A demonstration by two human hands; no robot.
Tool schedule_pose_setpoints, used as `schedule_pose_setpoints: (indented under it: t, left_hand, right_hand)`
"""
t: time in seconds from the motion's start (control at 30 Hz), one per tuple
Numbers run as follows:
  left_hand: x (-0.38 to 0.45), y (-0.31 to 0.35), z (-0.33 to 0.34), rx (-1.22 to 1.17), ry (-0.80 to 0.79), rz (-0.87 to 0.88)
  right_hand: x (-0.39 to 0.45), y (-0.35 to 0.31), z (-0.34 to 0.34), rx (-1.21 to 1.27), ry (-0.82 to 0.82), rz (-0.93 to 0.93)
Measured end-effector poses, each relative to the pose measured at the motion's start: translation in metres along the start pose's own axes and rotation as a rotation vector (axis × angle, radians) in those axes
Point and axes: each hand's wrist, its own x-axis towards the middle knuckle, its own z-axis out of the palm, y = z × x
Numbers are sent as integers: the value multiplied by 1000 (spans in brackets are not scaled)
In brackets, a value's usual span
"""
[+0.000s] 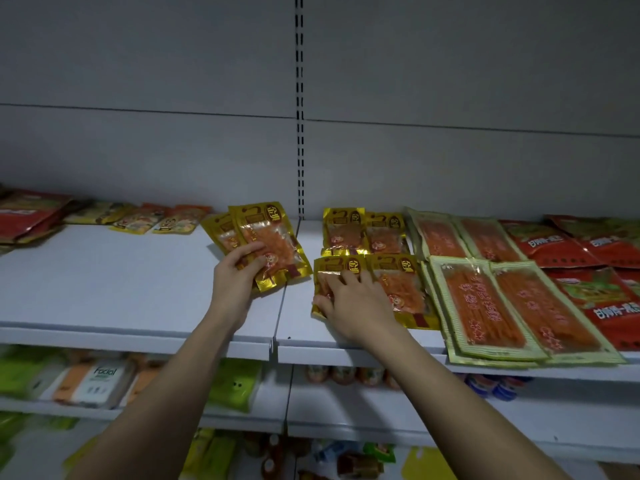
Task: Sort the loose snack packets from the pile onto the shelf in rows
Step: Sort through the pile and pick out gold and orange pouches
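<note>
On the white shelf (pixel 138 282) my left hand (pixel 239 275) grips a small stack of gold packets (pixel 266 237) with orange contents, fanned out above my fingers. My right hand (pixel 349 299) lies flat with spread fingers on a gold packet (pixel 329 268) at the front left of a neat block of gold packets (pixel 394 265). Two more gold packets (pixel 363 230) lie in the row behind it. A loose pile of mixed packets (pixel 138 216) sits at the back left of the shelf.
Right of the gold block lie rows of long green-edged orange packets (pixel 485 299) and red packets (pixel 595 292). Red bags (pixel 24 213) are stacked at the far left. A slotted upright (pixel 300 133) splits the back panel. Lower shelves hold tissue packs (pixel 100 379) and other goods.
</note>
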Motion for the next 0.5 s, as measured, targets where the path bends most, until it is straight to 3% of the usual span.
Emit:
schedule_pose_setpoints:
  t: [0.2, 0.3, 0.5]
  left_hand:
    - [-12, 10, 3, 19, -9, -46]
    - [-25, 17, 10, 23, -54, -78]
    - [-51, 35, 46, 104, -201, 43]
  right_hand:
    - [6, -2, -4, 51, -26, 60]
    - [-1, 0, -23, 115, 106, 19]
    - [-9, 4, -46, 681, 353, -83]
